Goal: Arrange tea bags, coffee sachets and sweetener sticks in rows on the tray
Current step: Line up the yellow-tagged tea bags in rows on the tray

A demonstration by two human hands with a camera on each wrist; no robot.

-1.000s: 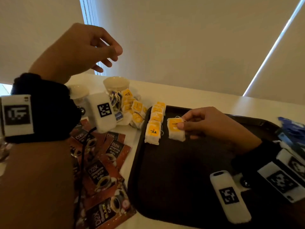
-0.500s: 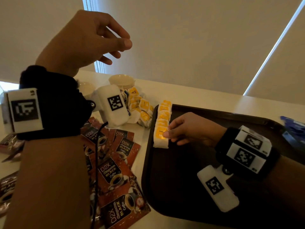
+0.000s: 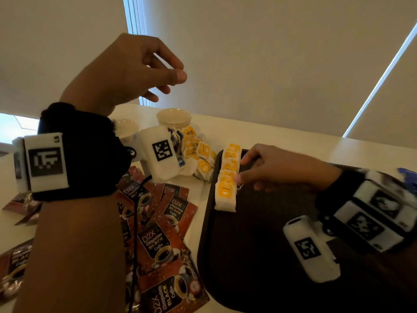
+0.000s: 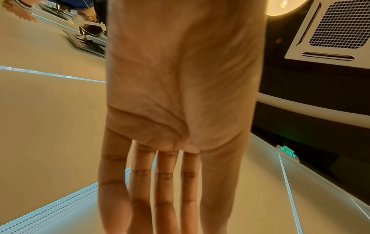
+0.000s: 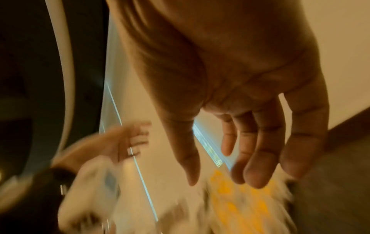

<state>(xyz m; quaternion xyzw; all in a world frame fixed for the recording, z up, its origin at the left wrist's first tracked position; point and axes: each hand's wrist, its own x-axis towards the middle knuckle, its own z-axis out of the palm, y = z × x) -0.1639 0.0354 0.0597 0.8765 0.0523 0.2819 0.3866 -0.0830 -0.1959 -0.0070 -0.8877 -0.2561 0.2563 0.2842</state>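
Note:
A dark brown tray lies on the white table. A row of several yellow-labelled tea bags runs along its left edge. My right hand hovers over the tray, its relaxed fingertips touching the right side of that row and holding nothing. The blurred right wrist view shows the right hand with loose fingers above the yellow tea bags. My left hand is raised high above the table, empty. In the left wrist view the left hand has its fingers straight.
A loose pile of tea bags lies left of the tray by two paper cups. Red-brown coffee sachets are spread on the table at front left. Blue packets show at the right edge.
My right hand carried a tea bag left into the row at the tray's edge and let go of it. The left hand stayed raised.

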